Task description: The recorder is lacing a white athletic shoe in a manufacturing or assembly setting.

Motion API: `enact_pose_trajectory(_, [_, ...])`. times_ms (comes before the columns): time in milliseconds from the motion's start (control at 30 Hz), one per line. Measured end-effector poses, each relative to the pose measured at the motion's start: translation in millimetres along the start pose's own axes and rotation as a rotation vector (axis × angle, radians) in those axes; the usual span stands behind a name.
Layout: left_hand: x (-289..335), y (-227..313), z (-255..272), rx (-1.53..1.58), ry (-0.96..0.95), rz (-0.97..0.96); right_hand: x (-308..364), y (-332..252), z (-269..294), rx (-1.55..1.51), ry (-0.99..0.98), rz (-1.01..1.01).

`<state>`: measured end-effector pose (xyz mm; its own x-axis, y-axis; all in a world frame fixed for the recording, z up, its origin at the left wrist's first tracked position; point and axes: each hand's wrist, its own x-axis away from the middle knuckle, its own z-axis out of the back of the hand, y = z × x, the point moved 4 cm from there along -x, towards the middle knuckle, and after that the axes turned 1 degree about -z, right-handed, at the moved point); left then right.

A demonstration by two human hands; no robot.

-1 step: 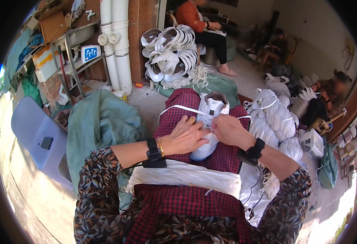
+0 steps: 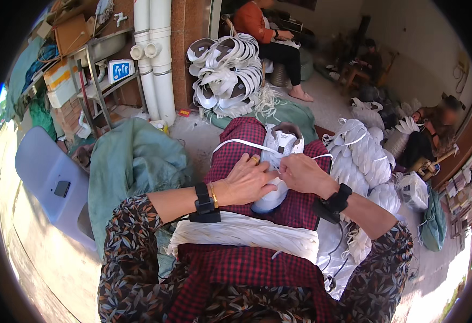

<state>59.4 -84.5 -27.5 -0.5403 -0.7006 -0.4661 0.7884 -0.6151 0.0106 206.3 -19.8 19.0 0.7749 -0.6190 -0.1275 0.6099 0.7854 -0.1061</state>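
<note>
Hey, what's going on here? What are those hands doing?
A person has both hands on a white shoe resting on red-and-black checked cloth. The left hand lies against the shoe's side, and the right hand has its fingers bunched at the lacing; what they pinch is hidden. A white lace trails off to the left, and a bundle of white strands lies nearer the person.

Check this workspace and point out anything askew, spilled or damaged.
The loose white strands look untidy: they straggle in a tangle beside the stacked shoe uppers, which are lined up in rows. The white sneaker at the left hand and right hand shows no obvious damage, though the hands cover part of it.
</note>
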Motion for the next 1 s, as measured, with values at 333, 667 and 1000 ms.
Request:
enact_pose_trajectory(333, [2,-3,-1,0.021,-0.017,0.041,9,-6,25,-0.031,-0.032,0.074])
enact_pose_trajectory(667, [3,-6,-4,0.062,0.004,0.053,111,1,131,-0.008,0.052,0.036])
enact_pose_trajectory(1000, [4,-7,-6,0.055,0.0,0.056,167,-16,150,-1.024,0.333,-0.198])
